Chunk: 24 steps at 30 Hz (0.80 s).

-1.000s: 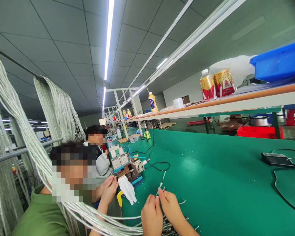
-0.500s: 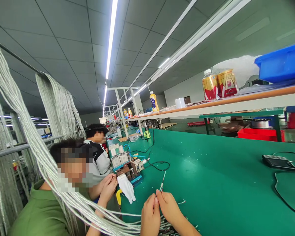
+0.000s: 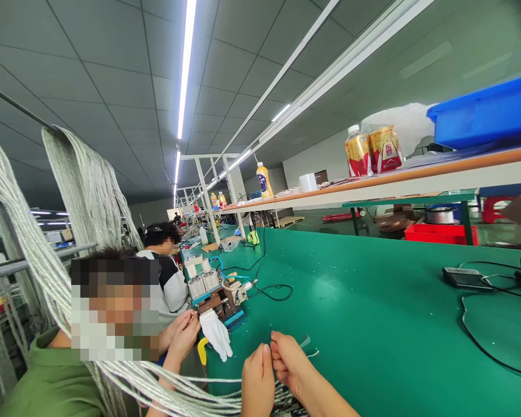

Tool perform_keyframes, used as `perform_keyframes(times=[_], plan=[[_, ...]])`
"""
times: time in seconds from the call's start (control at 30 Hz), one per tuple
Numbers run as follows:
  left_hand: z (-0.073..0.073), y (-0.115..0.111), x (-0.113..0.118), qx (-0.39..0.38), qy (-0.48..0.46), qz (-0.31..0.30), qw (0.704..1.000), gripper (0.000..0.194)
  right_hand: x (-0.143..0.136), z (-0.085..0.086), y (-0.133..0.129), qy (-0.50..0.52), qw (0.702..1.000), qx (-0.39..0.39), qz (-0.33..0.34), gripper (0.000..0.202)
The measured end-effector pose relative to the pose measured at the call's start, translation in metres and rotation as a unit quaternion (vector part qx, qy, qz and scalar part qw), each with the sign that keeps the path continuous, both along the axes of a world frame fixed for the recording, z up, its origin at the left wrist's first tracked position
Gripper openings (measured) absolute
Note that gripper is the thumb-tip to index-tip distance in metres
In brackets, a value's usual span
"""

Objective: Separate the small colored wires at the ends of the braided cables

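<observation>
Over the near edge of the green table, my left hand (image 3: 258, 379) is closed, thumb up, fingers wrapped around a cable whose end is hidden by the fingers. Just to its right, my right hand (image 3: 290, 365) is closed too, fingertips pinched close to the left thumb. A faint, blurred clear strip (image 3: 305, 341) shows beyond the right hand's knuckles; whether the hand holds it I cannot tell. A loose wire end (image 3: 314, 353) lies beside that hand. Silvery braided cables (image 3: 200, 391) run in from the left, and a pile of dark cable ends (image 3: 286, 397) lies under my hands.
On the green table (image 3: 373, 324) a press-like machine (image 3: 219, 295) stands ahead left, with a white glove (image 3: 216, 335) at its front. A co-worker in green (image 3: 52, 376) sits at left, hands together. A black box (image 3: 466, 278) with cords lies right. A shelf (image 3: 330, 194) carries bottles.
The cable end with exposed wires that stood up from my fingertips is out of sight now. My right hand has turned, its fingers curled in. The view has shifted slightly right.
</observation>
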<state>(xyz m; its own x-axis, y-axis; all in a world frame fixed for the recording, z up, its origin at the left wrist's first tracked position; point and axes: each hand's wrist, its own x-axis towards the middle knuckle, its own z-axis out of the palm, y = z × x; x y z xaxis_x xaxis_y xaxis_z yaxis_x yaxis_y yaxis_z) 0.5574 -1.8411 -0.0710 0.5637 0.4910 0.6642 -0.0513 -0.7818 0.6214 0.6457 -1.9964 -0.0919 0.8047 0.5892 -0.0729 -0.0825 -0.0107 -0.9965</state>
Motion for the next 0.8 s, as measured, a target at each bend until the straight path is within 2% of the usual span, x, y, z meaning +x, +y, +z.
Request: perform_keyframes(times=[0.07, 0.13, 0.23, 0.3, 0.33, 0.4, 0.43, 0.47, 0.5, 0.53, 0.57, 0.6, 0.67, 0.73, 0.8], plan=[[-0.03, -0.032, 0.01, 0.006, 0.02, -0.028, 0.999, 0.039, 0.002, 0.003, -0.002, 0.022, 0.999, -0.018, 0.037, 0.041], [-0.056, -0.059, 0.018, 0.013, 0.042, -0.047, 0.998, 0.049, 0.004, 0.003, -0.004, 0.021, 0.999, -0.031, 0.035, 0.039], [-0.077, -0.076, 0.024, 0.027, 0.066, -0.041, 0.997, 0.057, 0.001, 0.0, -0.009, -0.037, 0.998, -0.032, -0.03, 0.041], [-0.077, -0.075, 0.024, 0.036, 0.072, -0.039, 0.996, 0.056, -0.001, -0.003, -0.014, -0.181, 0.977, -0.071, -0.088, 0.037], [-0.074, -0.072, 0.022, 0.034, 0.067, -0.041, 0.996, 0.054, -0.002, -0.005, -0.016, -0.278, 0.947, -0.112, -0.111, 0.033], [-0.064, -0.061, 0.017, 0.025, 0.043, -0.04, 0.998, 0.046, -0.003, -0.007, -0.02, -0.453, 0.856, -0.206, -0.138, 0.034], [-0.057, -0.053, 0.013, 0.018, 0.028, -0.035, 0.999, 0.041, -0.003, -0.008, -0.021, -0.504, 0.817, -0.24, -0.143, 0.037], [-0.048, -0.043, 0.008, 0.013, 0.015, -0.027, 0.999, 0.037, -0.002, -0.009, -0.021, -0.521, 0.801, -0.256, -0.147, 0.038], [-0.038, -0.033, 0.004, 0.012, 0.004, -0.02, 1.0, 0.035, -0.001, -0.01, -0.02, -0.517, 0.802, -0.258, -0.153, 0.04], [-0.027, -0.021, -0.001, 0.013, -0.005, -0.013, 1.0, 0.033, 0.001, -0.01, -0.017, -0.493, 0.817, -0.251, -0.161, 0.041], [-0.017, -0.01, -0.005, 0.014, -0.016, -0.005, 1.0, 0.032, 0.003, -0.01, -0.015, -0.45, 0.845, -0.234, -0.169, 0.042], [-0.008, -0.001, -0.008, 0.016, -0.027, 0.002, 1.0, 0.032, 0.005, -0.01, -0.012, -0.381, 0.886, -0.202, -0.171, 0.043], [0.001, 0.006, -0.011, 0.021, -0.042, 0.011, 0.999, 0.032, 0.009, -0.006, -0.007, -0.2, 0.962, -0.118, -0.145, 0.048], [-0.005, -0.003, -0.007, 0.028, -0.043, 0.006, 0.999, 0.036, 0.012, -0.002, -0.005, -0.044, 0.994, -0.052, -0.082, 0.048], [-0.026, -0.025, 0.004, 0.039, -0.029, -0.014, 0.999, 0.042, 0.014, 0.003, -0.008, 0.031, 0.999, -0.034, -0.016, 0.042]])
